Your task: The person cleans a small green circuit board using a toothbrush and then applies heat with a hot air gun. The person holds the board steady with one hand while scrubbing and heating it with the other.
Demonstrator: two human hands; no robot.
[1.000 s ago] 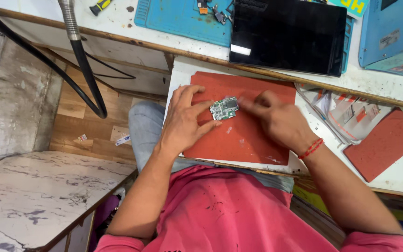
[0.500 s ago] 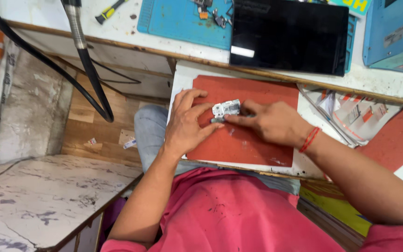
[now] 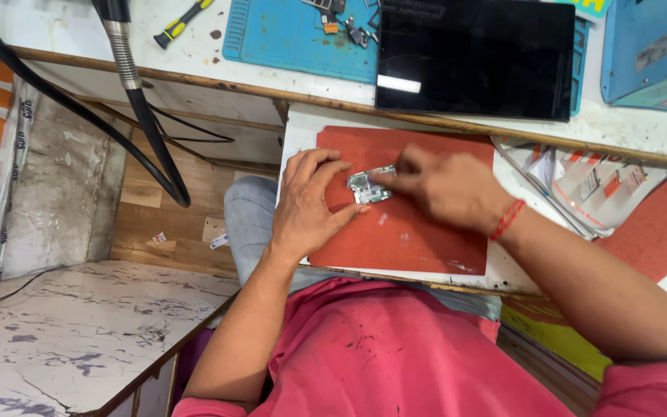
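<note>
Red mat (image 3: 418,239), blue mat (image 3: 287,38), black tablet (image 3: 476,58), pink shirt (image 3: 395,355).

The right hand (image 3: 445,188) hides part of the small circuit board (image 3: 370,186)

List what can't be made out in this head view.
- Circuit board: parts too small; right hand covers its right end.
- Right fingertips: hidden under that hand.
- Left hand touching the board: unclear.
- Blue box: cut by the frame edge.
</note>
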